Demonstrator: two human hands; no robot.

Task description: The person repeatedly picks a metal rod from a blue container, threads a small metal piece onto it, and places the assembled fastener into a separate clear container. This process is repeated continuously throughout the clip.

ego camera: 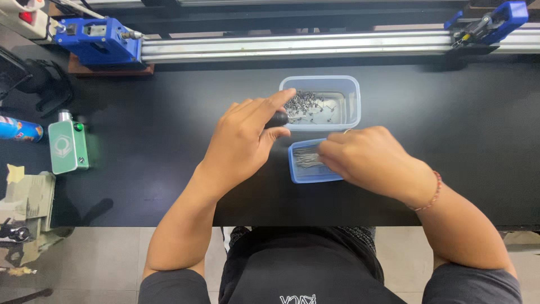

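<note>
Black matte tabletop (450, 141), viewed from above, with a long aluminium rail (292, 45) running along its far edge. Landmark: the clear plastic tub (351, 101) at centre, holding a scatter of small metal parts (306, 107).

Left hand (242, 143): just left of the tub, fingers curled around a small dark object (278, 119), index finger stretched over the tub's near-left corner. The object is largely hidden by the hand; its kind cannot be told.

Right hand (365, 157): just in front of the tub, fingers bent and close together over a small blue tray (301, 174) of thin metal pins (306, 157). Whether a pin is pinched cannot be told, since the fingertips are hidden. A red cord bracelet (434, 191) circles the wrist.

Blue tray: touching or nearly touching the tub's near wall, partly covered by the right hand.

Surroundings: blue clamp blocks behind the tub, one on the rail's left end (101, 39), one on its right end (495, 22). Far left of the tub lie a green rectangular device (67, 146) and a blue can (19, 129).
</note>
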